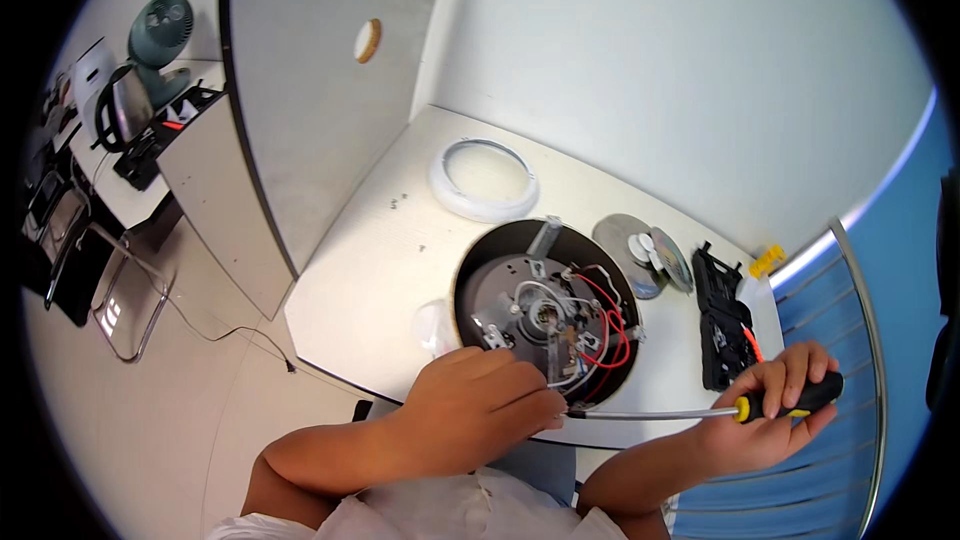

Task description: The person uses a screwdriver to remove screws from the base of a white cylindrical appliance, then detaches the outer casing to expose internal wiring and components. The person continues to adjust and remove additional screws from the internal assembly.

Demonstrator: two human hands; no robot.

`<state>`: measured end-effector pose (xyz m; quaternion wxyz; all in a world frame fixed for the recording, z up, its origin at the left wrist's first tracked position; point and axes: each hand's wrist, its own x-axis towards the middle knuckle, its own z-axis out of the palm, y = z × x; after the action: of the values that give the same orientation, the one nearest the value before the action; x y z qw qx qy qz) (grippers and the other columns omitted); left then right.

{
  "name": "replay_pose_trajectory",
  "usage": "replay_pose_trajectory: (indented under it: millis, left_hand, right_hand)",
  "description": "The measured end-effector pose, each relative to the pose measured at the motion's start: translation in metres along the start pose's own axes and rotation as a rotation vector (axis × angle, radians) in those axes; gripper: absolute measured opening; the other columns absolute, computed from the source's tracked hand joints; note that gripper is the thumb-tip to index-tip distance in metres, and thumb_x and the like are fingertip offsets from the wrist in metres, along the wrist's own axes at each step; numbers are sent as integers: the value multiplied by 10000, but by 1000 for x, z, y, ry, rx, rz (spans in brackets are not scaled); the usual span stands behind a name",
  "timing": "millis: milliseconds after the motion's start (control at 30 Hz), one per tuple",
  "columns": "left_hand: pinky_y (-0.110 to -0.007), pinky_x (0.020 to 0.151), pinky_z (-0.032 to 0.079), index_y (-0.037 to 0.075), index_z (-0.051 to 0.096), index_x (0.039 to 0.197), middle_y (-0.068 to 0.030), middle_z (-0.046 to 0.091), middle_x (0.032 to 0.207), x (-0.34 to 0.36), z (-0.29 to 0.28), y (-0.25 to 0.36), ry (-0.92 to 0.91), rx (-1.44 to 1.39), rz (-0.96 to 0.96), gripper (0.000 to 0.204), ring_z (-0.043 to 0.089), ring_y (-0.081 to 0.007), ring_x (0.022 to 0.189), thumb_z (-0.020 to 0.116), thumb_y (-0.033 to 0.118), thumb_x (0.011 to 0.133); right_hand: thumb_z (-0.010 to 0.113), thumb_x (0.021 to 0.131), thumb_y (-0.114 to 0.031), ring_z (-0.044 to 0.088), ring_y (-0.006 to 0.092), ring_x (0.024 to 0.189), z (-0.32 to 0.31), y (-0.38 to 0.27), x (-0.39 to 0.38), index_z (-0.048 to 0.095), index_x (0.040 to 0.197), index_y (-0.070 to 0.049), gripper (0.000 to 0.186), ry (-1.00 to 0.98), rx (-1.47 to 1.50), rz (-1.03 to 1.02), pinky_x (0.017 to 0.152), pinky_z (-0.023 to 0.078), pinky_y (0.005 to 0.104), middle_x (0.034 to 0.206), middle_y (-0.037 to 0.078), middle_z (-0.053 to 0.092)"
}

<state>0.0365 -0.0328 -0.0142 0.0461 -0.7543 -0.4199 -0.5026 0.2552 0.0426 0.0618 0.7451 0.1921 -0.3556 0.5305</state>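
Observation:
My right hand [770, 405] grips a screwdriver [822, 395] by its black and yellow handle, and the long metal shaft points left. At the shaft's tip, my left hand [490, 405] is closed with its fingertips pinched beside the near rim of a round dark appliance housing [548, 230]. What those fingers hold, if anything, is hidden. The housing lies with its inside facing up, showing a grey metal disc, brackets, a small circuit board and red [622, 340] and white wires.
On the white table [350, 270] are a white ring [485, 180], several small screws [398, 202], round grey metal parts [628, 240] and an opened black tool case [722, 325]. A grey partition [320, 90] stands left, a metal railing [868, 340] right. Crumpled clear plastic [432, 328] touches the housing's left side.

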Motion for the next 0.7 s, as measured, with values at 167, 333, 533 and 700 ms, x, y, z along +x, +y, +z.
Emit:
replay_pose_trajectory:
  millis: [167, 333, 533, 700]
  left_hand:
    - [-322, 566, 447, 42, 639, 813, -82, 566, 693, 9, -34, -69, 413, 233, -336, 64, 552, -225, 620, 590, 45, 772]
    - [-381, 646, 469, 118, 651, 766, -72, 559, 797, -23, 3, -187, 86, 451, -559, 20, 555, -252, 781, 633, 115, 758]
    - [-359, 657, 470, 153, 689, 785, -47, 566, 793, -52, 28, -223, -127, 379, -762, 72, 558, -245, 790, 657, 115, 733]
    - [-347, 674, 469, 184, 715, 842, -39, 573, 798, -52, 25, -216, -194, 332, -712, 140, 559, -232, 807, 664, 114, 733]
  right_hand:
    - [497, 897, -241, 377, 132, 613, -14, -19, 7, 400, 1066, 42, 343, 5, -89, -113, 443, 347, 230, 879, 79, 366]
    - [491, 912, -242, 394, 135, 621, -40, -21, 4, 407, 1067, 28, 323, 70, -139, -82, 452, 360, 230, 878, 83, 387]
    - [504, 908, -231, 407, 140, 629, -51, -24, -1, 416, 1080, 8, 308, 80, -189, -57, 481, 368, 238, 886, 84, 403]
    - [510, 903, -224, 405, 144, 629, -57, -23, 2, 415, 1073, 17, 310, 78, -200, -57, 483, 363, 240, 873, 82, 393]
